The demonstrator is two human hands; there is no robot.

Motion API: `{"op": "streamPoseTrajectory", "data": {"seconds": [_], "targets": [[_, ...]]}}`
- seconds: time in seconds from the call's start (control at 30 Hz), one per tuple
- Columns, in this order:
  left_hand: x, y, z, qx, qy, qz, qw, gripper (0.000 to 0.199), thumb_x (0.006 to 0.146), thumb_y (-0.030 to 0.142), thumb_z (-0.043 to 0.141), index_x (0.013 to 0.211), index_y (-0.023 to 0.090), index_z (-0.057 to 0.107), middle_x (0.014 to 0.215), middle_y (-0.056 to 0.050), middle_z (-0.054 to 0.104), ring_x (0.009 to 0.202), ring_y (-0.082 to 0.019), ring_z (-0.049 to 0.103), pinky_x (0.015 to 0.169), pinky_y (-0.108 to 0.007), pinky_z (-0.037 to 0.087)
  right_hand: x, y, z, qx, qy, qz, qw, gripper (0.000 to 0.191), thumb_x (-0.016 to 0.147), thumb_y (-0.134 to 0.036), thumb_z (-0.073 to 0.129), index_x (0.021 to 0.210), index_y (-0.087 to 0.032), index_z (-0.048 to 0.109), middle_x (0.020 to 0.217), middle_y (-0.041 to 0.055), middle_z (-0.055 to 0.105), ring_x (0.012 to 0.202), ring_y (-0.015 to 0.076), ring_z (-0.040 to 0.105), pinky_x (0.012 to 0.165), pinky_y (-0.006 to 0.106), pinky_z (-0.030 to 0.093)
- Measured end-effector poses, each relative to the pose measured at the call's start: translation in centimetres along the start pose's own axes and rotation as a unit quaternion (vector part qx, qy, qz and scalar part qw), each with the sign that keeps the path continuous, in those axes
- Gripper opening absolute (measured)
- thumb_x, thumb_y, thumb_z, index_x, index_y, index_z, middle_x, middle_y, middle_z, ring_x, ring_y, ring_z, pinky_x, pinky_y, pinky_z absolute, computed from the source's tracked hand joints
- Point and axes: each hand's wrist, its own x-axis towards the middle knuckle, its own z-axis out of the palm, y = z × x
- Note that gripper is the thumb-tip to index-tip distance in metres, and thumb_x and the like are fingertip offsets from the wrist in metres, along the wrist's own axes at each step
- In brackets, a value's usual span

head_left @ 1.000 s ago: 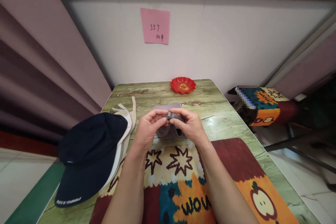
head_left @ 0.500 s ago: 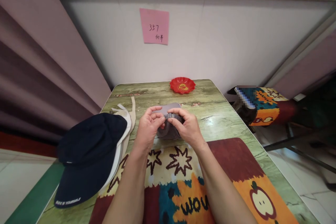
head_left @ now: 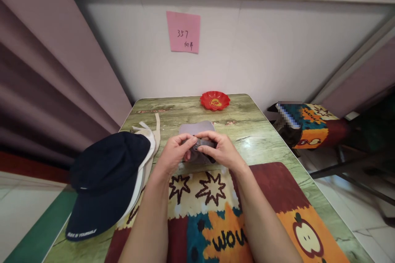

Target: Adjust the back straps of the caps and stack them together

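A grey cap [head_left: 197, 127] lies on the table just past the patterned mat, its brim pointing to the far side. Both my hands are at the cap's back strap [head_left: 205, 143], which has a small metal buckle. My left hand [head_left: 177, 150] is closed, thumb and fingers pinching the strap at the buckle. From the other side my right hand [head_left: 220, 148] pinches the strap, thumb below and fingers above. The hands meet at the buckle and hide part of it and much of the crown.
A stack of caps, navy [head_left: 108, 172] on top of white and beige ones, lies at the left table edge. A red scalloped dish [head_left: 215, 100] stands at the back. The patterned mat [head_left: 265, 185] covers the near table. A stool [head_left: 317, 123] is off to the right.
My fingers have drawn closer together around the buckle and sit slightly lower. More of the grey brim shows beyond them. The stacked caps and dish keep their places.
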Motion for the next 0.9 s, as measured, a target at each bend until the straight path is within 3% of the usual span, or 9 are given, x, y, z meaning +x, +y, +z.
{"op": "streamPoseTrajectory", "data": {"seconds": [0.1, 0.2, 0.37, 0.47, 0.57, 0.63, 0.7, 0.8, 0.9], "targets": [[-0.1, 0.1, -0.8, 0.012, 0.012, -0.002, 1.000, 0.028, 0.078, 0.044, 0.073, 0.072, 0.018, 0.066, 0.049, 0.004, 0.051, 0.041, -0.008, 0.044, 0.042, -0.018, 0.034, -0.2, 0.3, -1.1, -0.030, -0.047, 0.041, 0.998, 0.028, 0.082, -0.039, 0.070, 0.102, -0.020, 0.074, 0.082, 0.0006, 0.072, 0.072, 0.0158, 0.062, 0.067, 0.026, 0.048], [-0.3, 0.3, -1.5, 0.025, 0.000, -0.006, 1.000, 0.028, 0.076, 0.043, 0.074, 0.070, 0.018, 0.066, 0.050, 0.004, 0.050, 0.042, -0.008, 0.042, 0.041, -0.019, 0.031, -0.4, 0.6, -1.7, -0.044, -0.036, 0.039, 0.998, 0.028, 0.086, -0.044, 0.064, 0.085, -0.018, 0.075, 0.074, 0.0009, 0.070, 0.066, 0.0151, 0.060, 0.061, 0.025, 0.046], [-0.6, 0.8, -1.6, 0.060, -0.006, 0.006, 0.998, 0.027, 0.076, 0.043, 0.074, 0.068, 0.018, 0.067, 0.050, 0.004, 0.046, 0.042, -0.007, 0.034, 0.041, -0.020, 0.023, -0.3, 0.5, -1.1, -0.077, 0.010, 0.023, 0.997, 0.024, 0.087, -0.038, 0.064, 0.076, -0.019, 0.073, 0.069, 0.0010, 0.070, 0.066, 0.0156, 0.061, 0.065, 0.026, 0.047], [-0.7, 0.9, -1.8, 0.079, 0.017, 0.022, 0.997, 0.026, 0.077, 0.043, 0.073, 0.071, 0.018, 0.070, 0.049, 0.004, 0.047, 0.041, -0.007, 0.033, 0.040, -0.021, 0.022, -0.2, 0.3, -1.2, -0.070, 0.007, 0.020, 0.997, 0.021, 0.086, -0.038, 0.065, 0.083, -0.020, 0.075, 0.077, 0.0018, 0.072, 0.072, 0.0169, 0.064, 0.069, 0.028, 0.049], [-0.7, 0.5, -3.0, 0.092, 0.125, 0.055, 0.986, 0.028, 0.079, 0.045, 0.070, 0.093, 0.021, 0.074, 0.048, 0.005, 0.048, 0.042, -0.010, 0.039, 0.043, -0.022, 0.028, -0.4, 1.0, -2.7, -0.020, 0.036, -0.001, 0.999, 0.027, 0.092, -0.038, 0.057, 0.108, -0.023, 0.072, 0.103, 0.0050, 0.074, 0.095, 0.0197, 0.068, 0.084, 0.033, 0.052], [-0.6, -0.2, -4.4, 0.139, 0.246, 0.079, 0.956, 0.032, 0.081, 0.045, 0.066, 0.102, 0.022, 0.072, 0.049, 0.005, 0.050, 0.045, -0.012, 0.045, 0.047, -0.023, 0.034, -0.6, 2.2, -4.2, -0.038, 0.106, -0.017, 0.994, 0.029, 0.095, -0.032, 0.050, 0.115, -0.024, 0.069, 0.113, 0.0062, 0.072, 0.106, 0.0205, 0.066, 0.094, 0.038, 0.050], [-0.4, -1.1, -5.8, 0.253, 0.299, 0.086, 0.916, 0.027, 0.080, 0.040, 0.066, 0.098, 0.021, 0.073, 0.056, 0.001, 0.059, 0.049, -0.015, 0.051, 0.052, -0.025, 0.040, -0.9, 3.7, -5.6, -0.129, 0.147, -0.016, 0.981, 0.029, 0.091, -0.021, 0.051, 0.112, -0.024, 0.071, 0.116, 0.0065, 0.071, 0.111, 0.0225, 0.063, 0.100, 0.042, 0.047], [0.1, -2.7, -6.9, 0.429, 0.189, 0.081, 0.879, 0.027, 0.077, 0.024, 0.063, 0.101, 0.021, 0.074, 0.089, -0.006, 0.073, 0.065, -0.020, 0.062, 0.066, -0.030, 0.048, -1.5, 6.2, -6.7, -0.259, 0.098, 0.027, 0.961, 0.050, 0.077, -0.003, 0.052, 0.117, -0.027, 0.070, 0.124, 0.0057, 0.067, 0.118, 0.0254, 0.060, 0.105, 0.048, 0.043], [0.6, -3.8, -6.5, 0.484, 0.059, 0.095, 0.868, 0.057, 0.073, 0.007, 0.053, 0.126, 0.024, 0.065, 0.127, -0.008, 0.066, 0.103, -0.025, 0.066, 0.091, -0.035, 0.050, -1.7, 7.8, -6.3, -0.303, 0.023, 0.055, 0.951, 0.078, 0.066, 0.007, 0.047, 0.132, -0.032, 0.061, 0.141, 0.0046, 0.056, 0.131, 0.0250, 0.050, 0.112, 0.047, 0.037]]}}
